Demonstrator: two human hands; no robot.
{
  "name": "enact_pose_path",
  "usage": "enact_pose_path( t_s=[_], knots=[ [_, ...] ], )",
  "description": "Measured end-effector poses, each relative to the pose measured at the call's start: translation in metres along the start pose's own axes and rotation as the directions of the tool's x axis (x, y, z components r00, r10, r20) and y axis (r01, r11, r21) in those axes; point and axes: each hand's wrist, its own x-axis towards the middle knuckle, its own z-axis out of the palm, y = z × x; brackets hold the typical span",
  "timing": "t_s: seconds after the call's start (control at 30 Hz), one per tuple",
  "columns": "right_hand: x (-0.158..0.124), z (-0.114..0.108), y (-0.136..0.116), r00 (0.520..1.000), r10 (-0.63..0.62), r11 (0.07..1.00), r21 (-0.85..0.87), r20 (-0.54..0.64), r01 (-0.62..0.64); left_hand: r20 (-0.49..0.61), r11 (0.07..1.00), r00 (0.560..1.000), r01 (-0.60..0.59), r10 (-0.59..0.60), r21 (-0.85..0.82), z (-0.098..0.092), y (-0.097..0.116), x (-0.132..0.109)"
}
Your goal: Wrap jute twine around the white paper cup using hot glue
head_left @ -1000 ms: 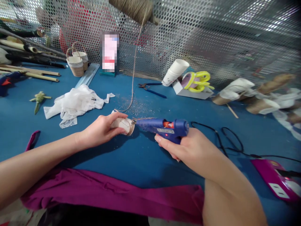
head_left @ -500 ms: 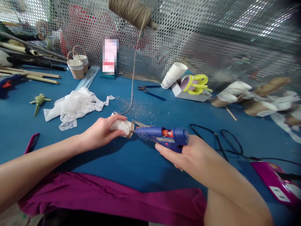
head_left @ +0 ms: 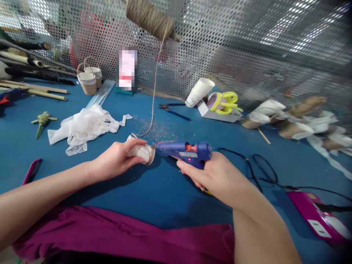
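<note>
My left hand (head_left: 115,159) is wrapped round a small paper cup (head_left: 141,153) lying on its side on the blue table (head_left: 165,190). My right hand (head_left: 217,178) grips a blue hot glue gun (head_left: 187,151), whose nozzle touches the cup's bottom rim. A strand of jute twine (head_left: 154,91) runs from the cup up to a twine spool (head_left: 150,16) hanging on the perforated metal screen. The glue gun's black cord (head_left: 261,172) trails off to the right.
Crumpled white plastic (head_left: 82,126) lies to the left. Two small twine-wrapped baskets (head_left: 89,79) stand at the back, with blue pliers (head_left: 173,110), stacked paper cups (head_left: 199,91) and a box holding yellow scissors (head_left: 222,106). A purple power strip (head_left: 319,220) sits at right, purple cloth (head_left: 123,234) at the near edge.
The glue gun's nozzle has shifted slightly along the cup's bottom rim. Both hands keep their grip; the view has tilted a little.
</note>
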Motion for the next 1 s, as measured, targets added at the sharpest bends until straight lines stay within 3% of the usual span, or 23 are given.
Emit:
enact_pose_path(
  t_s=[0.4,0.73,1.0],
  knots=[
    [-0.005,-0.002,0.0,0.999,-0.018,0.999,0.03,0.041,0.016,-0.016,0.999,1.0,0.016,-0.017,-0.042,-0.002,0.0,0.002],
    [-0.009,0.0,0.009,0.984,-0.173,0.978,-0.114,0.035,0.176,-0.01,0.998,0.999,0.046,-0.046,-0.044,-0.002,-0.002,0.003],
    [-0.007,-0.002,0.001,0.998,-0.068,0.993,-0.1,0.01,0.069,0.005,0.999,1.0,0.02,-0.02,-0.026,-0.002,0.0,0.002]
  ],
)
